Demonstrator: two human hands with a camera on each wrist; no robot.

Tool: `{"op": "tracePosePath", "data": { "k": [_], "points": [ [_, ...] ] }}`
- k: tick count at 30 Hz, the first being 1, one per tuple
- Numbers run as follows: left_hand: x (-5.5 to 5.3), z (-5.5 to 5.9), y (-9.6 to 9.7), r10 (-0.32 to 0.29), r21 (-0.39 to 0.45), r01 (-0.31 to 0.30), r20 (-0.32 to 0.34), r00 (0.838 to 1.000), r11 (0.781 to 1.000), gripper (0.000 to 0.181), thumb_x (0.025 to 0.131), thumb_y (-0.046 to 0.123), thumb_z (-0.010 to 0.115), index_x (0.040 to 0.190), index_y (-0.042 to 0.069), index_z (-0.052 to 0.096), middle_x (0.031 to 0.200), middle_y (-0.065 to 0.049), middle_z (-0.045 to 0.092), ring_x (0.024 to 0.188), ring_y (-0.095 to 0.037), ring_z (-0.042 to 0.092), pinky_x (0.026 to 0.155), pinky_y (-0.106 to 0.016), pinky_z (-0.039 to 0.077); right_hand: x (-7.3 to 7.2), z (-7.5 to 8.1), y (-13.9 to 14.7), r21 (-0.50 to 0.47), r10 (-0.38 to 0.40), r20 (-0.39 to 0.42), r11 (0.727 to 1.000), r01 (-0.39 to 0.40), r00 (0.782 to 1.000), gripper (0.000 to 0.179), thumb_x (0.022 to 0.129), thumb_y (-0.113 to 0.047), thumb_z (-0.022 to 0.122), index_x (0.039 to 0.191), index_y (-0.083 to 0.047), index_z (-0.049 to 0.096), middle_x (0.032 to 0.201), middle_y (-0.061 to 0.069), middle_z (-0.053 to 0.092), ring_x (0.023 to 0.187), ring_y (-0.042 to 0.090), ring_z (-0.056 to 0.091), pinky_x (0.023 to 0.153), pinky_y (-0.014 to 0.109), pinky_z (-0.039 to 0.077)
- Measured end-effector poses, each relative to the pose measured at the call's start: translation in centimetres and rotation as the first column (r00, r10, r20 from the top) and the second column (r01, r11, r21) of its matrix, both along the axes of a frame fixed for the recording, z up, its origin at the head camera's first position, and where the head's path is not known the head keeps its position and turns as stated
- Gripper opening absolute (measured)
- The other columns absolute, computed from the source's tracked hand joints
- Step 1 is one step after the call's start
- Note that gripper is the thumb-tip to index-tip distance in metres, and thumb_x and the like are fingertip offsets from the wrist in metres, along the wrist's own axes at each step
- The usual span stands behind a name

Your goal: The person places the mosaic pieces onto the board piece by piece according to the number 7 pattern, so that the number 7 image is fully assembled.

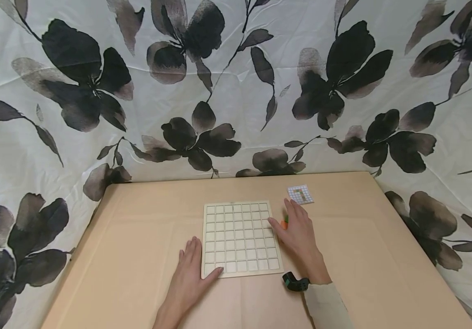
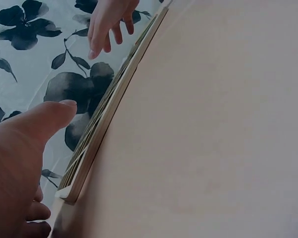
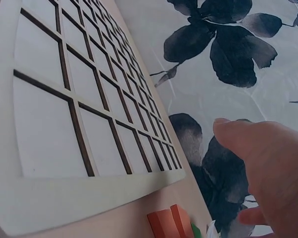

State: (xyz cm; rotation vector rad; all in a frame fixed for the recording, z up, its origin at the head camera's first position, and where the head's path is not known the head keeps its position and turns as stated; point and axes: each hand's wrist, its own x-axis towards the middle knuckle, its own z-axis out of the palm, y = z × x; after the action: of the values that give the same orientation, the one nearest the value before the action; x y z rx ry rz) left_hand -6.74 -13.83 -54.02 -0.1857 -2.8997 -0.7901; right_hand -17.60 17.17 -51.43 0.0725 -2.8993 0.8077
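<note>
the gridded board (image 1: pixel 241 240), a pale flat panel of light squares within a raised rim, lay on the table and served as the centre of the clock, with twelve at its far edge. dark grooves ran between the squares in the right wrist view, and the left wrist view showed its thin side edge.

at eight o'clock, just beside the board, was the left hand (image 1: pixel 190 274), its fingers extended and close together along the left edge. its thumb reached out over the near left corner; whether it touched the surface, i could not tell.

near three o'clock was the right hand (image 1: pixel 299 230), fingers stretched loosely toward twelve, its thumb tip over the board's right edge.

between two and three o'clock, just off the board, an orange piece (image 1: pixel 284 225) and a green piece (image 1: pixel 286 218) sat partly hidden by that hand; contact with it could not be told.

farther out at two o'clock, near the right fingertips, lay a small card (image 1: pixel 300 194) printed with a grid and coloured marks.

at four o'clock a black wrist device (image 1: pixel 295 282) sat by the cuff of a pale sleeve (image 1: pixel 326 304).

around everything spread the tan table (image 1: pixel 137 237), and beyond its far edge, at twelve, a white cloth (image 1: pixel 137 109) with dark flowers.
</note>
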Motion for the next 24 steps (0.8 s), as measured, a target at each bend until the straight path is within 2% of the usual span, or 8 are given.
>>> {"op": "tracePosePath", "data": {
  "k": [9, 24],
  "points": [
    [0.6, 0.0, 0.2, -0.013, -0.046, 0.014, 0.014, 1.000, 0.999, 0.112, 0.082, 0.070, 0.067, 0.153, -0.008, 0.030, 0.162, -0.025, 0.029, 0.152, -0.039, 0.027, 0.127, -0.057, 0.022, -0.2, 0.1, 0.4, -0.008, -0.012, 0.020, 1.000, 0.013, 1.000, 0.085, 0.093, -0.056, 0.060, 0.157, -0.008, 0.031, 0.159, 0.021, 0.036, 0.147, 0.042, 0.032, 0.119, 0.065, 0.034],
    [0.1, -0.7, 0.7, -0.033, -0.129, 0.026, -0.051, 0.998, 0.991, 0.110, 0.079, 0.069, 0.069, 0.149, -0.009, 0.038, 0.160, -0.025, 0.033, 0.151, -0.039, 0.030, 0.126, -0.056, 0.025, -1.4, -0.2, 1.5, -0.038, -0.012, 0.047, 0.999, 0.014, 0.999, 0.078, 0.093, -0.045, 0.066, 0.154, -0.005, 0.035, 0.154, 0.023, 0.041, 0.141, 0.045, 0.039, 0.115, 0.066, 0.038]
  ]
}}
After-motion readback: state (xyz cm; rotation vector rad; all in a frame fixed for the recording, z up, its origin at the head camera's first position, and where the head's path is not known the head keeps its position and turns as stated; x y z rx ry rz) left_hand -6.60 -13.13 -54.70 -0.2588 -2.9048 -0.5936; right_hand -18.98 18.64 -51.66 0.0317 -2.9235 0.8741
